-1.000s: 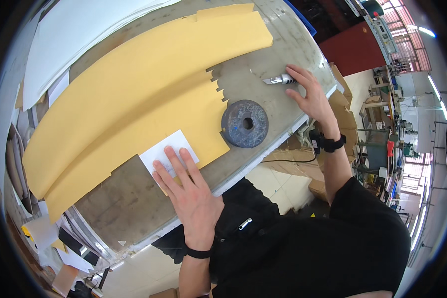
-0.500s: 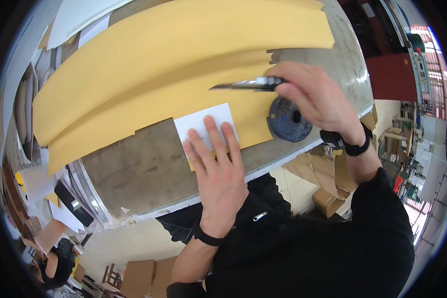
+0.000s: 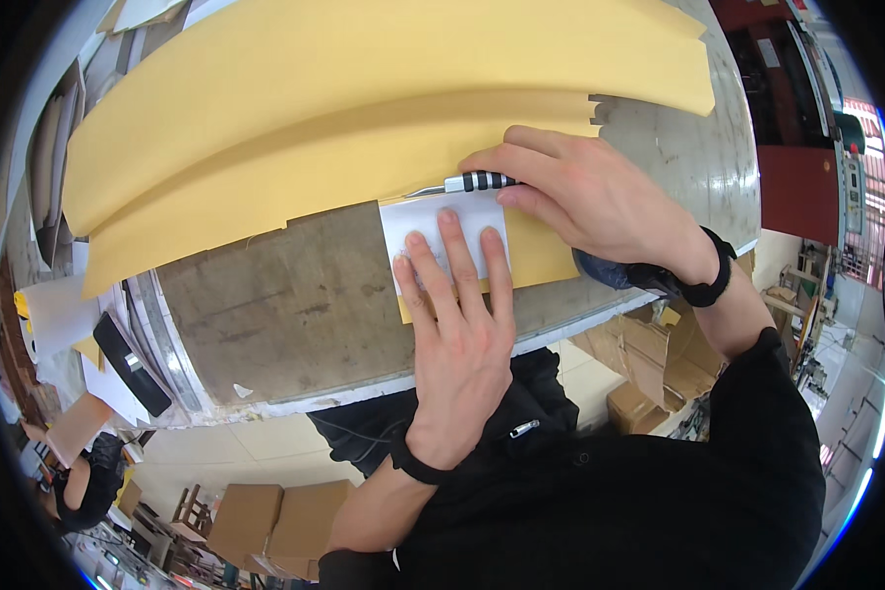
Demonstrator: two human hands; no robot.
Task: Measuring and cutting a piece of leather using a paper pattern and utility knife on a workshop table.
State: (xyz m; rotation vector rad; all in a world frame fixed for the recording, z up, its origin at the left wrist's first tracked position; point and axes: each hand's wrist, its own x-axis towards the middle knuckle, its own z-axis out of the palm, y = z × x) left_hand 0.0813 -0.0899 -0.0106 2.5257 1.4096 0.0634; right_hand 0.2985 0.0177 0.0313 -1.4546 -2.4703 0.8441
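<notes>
My left hand (image 3: 459, 344) lies with fingers spread on a white square card (image 3: 400, 224), pressing it onto a yellow paper sheet (image 3: 551, 246). In my right hand (image 3: 590, 192) is a craft knife (image 3: 480, 182) with a striped black and silver grip. Its blade points left and lies along the card's far edge, at the yellow paper; whether it has cut in there I cannot tell. Beyond the card, the yellow paper rises in a long curled fold (image 3: 364, 69). A dark blue round weight (image 3: 600, 270) is mostly hidden under my right wrist.
The worn grey tabletop (image 3: 275, 295) shows left of the card, its pale front edge close to my body. A black phone-like object (image 3: 131, 364) lies at the left end among papers. Cardboard boxes (image 3: 280, 521) stand on the floor; another person (image 3: 90, 487) is at lower left.
My right hand has lowered the knife from above the yellow paper to the card's far edge. My left hand stays on the card. The view has shifted slightly.
</notes>
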